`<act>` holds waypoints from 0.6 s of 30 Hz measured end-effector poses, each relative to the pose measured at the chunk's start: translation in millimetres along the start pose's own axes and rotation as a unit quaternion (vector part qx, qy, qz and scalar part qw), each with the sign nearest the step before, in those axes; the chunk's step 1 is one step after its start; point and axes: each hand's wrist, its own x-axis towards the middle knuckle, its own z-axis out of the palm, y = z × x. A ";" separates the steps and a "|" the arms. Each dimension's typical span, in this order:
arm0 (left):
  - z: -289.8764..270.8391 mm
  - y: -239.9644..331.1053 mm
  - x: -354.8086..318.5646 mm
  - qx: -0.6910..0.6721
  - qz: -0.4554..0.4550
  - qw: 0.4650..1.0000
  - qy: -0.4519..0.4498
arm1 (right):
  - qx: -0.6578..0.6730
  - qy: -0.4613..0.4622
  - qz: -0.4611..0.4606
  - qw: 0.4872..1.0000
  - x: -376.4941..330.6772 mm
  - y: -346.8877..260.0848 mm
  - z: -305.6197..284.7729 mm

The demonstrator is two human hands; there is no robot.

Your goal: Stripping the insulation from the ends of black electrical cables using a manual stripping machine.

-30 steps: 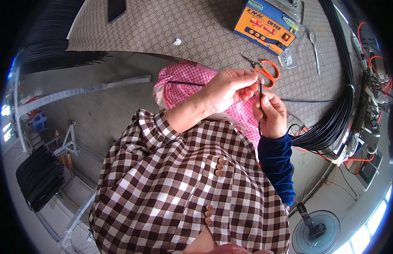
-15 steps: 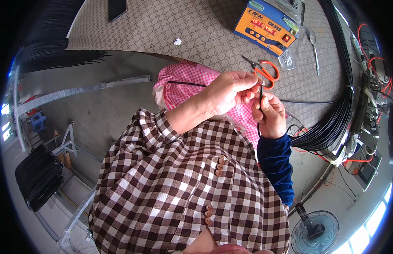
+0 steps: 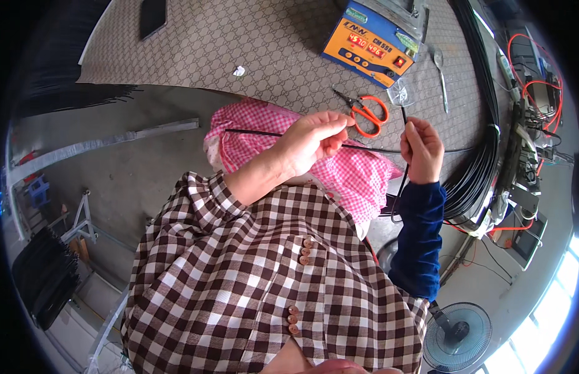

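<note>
— What do we have in the head view?

— We see our left hand [image 3: 311, 140] pinched shut on a thin black cable [image 3: 252, 132] that runs level across the pink checked cloth [image 3: 358, 177] on our lap. Our right hand [image 3: 422, 149], in the dark blue sleeve [image 3: 420, 240], has its grip closed on a second black strand [image 3: 403, 115] held upright, its tip pointing up toward the worktop [image 3: 270, 43].

— Are the two hands touching?

— No, we hold them near each other but apart, with the level cable passing on toward the right hand.

— What lies about them?

— Just beyond the hands, on the patterned worktop, lie the orange-handled scissors [image 3: 366, 112], untouched. Farther up stands an orange and blue meter box [image 3: 370, 43] with a lit display, and beside it a small clear cup [image 3: 403, 95]. A thick bundle of black cables [image 3: 482, 156] curves down the right side, next to red wires [image 3: 529, 93] and electrical gear.

— How far along do we judge the work?

— We'd say mid-handling: both strands are in hand, and the scissors lie idle. Whether either strand is already cut or stripped, we cannot tell; the ends are too small. The big bundle suggests plenty is left.

— Anything else?

— A fan [image 3: 458, 336] stands on the floor at lower right.
</note>
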 end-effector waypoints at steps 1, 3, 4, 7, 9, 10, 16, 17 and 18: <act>-1.0 -1.1 0.4 -0.007 -0.003 1.000 0.010 | -0.024 0.027 0.004 0.999 7.6 -2.0 -3.1; -4.7 -4.4 2.5 -0.006 -0.004 1.000 0.015 | -0.131 0.054 -0.029 0.989 25.1 2.2 -14.7; -6.1 -5.7 3.3 -0.005 -0.004 1.000 0.019 | -0.184 0.066 -0.045 0.980 33.6 5.5 -20.7; -9.5 -7.9 4.3 -0.006 -0.009 0.999 0.035 | -0.315 0.107 -0.077 0.940 51.6 8.9 -29.8; -12.4 -9.3 4.3 -0.009 -0.011 0.999 0.040 | -0.402 0.126 -0.103 0.901 60.2 10.7 -33.4; -13.3 -10.0 4.3 -0.010 -0.013 0.999 0.040 | -0.437 0.132 -0.118 0.882 64.1 12.1 -35.6; -14.4 -10.8 3.2 -0.014 -0.024 0.999 0.045 | -0.534 0.111 -0.141 0.826 72.9 6.0 -34.5; -14.8 -10.9 3.3 -0.015 -0.025 0.999 0.045 | -0.542 0.106 -0.140 0.822 73.7 4.4 -33.5; -14.9 -10.7 3.1 -0.018 -0.025 0.999 0.044 | -0.544 0.103 -0.138 0.821 74.1 2.4 -32.8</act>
